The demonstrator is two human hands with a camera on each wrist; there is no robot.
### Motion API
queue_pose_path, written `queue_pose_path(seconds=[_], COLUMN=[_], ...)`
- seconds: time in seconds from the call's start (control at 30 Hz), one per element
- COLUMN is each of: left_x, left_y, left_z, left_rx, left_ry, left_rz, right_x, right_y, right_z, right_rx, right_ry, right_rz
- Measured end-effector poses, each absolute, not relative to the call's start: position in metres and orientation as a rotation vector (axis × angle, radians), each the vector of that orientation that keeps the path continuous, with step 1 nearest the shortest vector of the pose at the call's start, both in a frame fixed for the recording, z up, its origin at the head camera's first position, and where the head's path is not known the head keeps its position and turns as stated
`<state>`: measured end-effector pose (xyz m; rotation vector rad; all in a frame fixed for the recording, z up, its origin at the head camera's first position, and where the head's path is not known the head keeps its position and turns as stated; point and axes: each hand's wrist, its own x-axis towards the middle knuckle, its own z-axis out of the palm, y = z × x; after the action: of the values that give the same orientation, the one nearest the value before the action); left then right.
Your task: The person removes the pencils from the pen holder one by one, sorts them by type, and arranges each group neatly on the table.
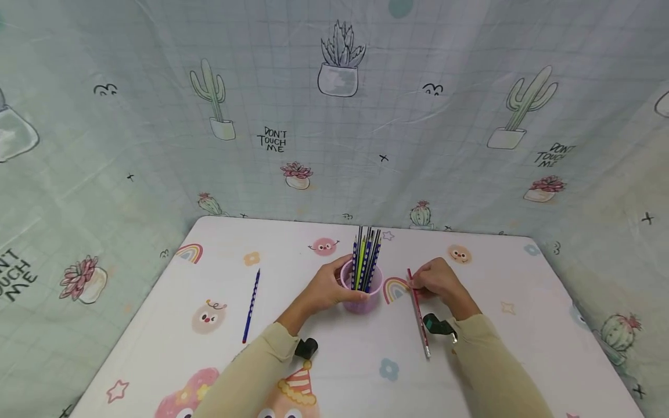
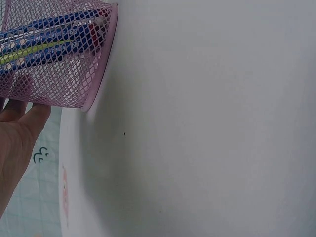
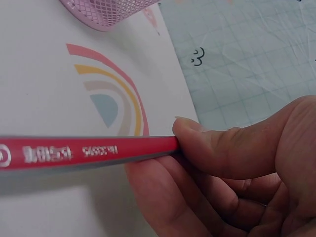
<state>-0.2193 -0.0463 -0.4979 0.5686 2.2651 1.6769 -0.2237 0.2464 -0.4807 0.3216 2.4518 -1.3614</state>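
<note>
My left hand [image 1: 326,285] grips a pink mesh pencil cup [image 1: 360,305], thumb on its near side and fingers round the far side. Several pencils [image 1: 366,258], blue dotted, black striped and one yellow-green, stand in the cup. Through the mesh in the left wrist view, the pencils' lower ends [image 2: 81,37] show near the base. To the right of the cup, my right hand [image 1: 440,281] pinches a red pencil [image 1: 420,319] near its far end between thumb and fingers. White lettering runs along the red pencil [image 3: 89,151] in the right wrist view; its silvery end points toward me.
A blue dotted pencil [image 1: 251,305] lies on the white table [image 1: 360,383] to the left of my left hand. Printed rainbows, faces and flowers cover the tabletop. Behind and beside it hangs a cactus-print cloth [image 1: 376,133]. Dark wrist devices [image 1: 306,348] sit by both cuffs.
</note>
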Motion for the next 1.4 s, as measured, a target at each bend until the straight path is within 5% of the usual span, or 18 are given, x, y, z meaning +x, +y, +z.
queue_pose_path(seconds=[1.4], left_x=[-0.2174], left_y=[-0.0489], left_z=[-0.4941], left_rx=[0.536], left_ry=[2.253], left_rz=[1.654], right_x=[-0.2213], right_y=[0.2382], right_z=[-0.4905], right_rx=[0.416], right_ry=[2.422], right_rz=[-1.313])
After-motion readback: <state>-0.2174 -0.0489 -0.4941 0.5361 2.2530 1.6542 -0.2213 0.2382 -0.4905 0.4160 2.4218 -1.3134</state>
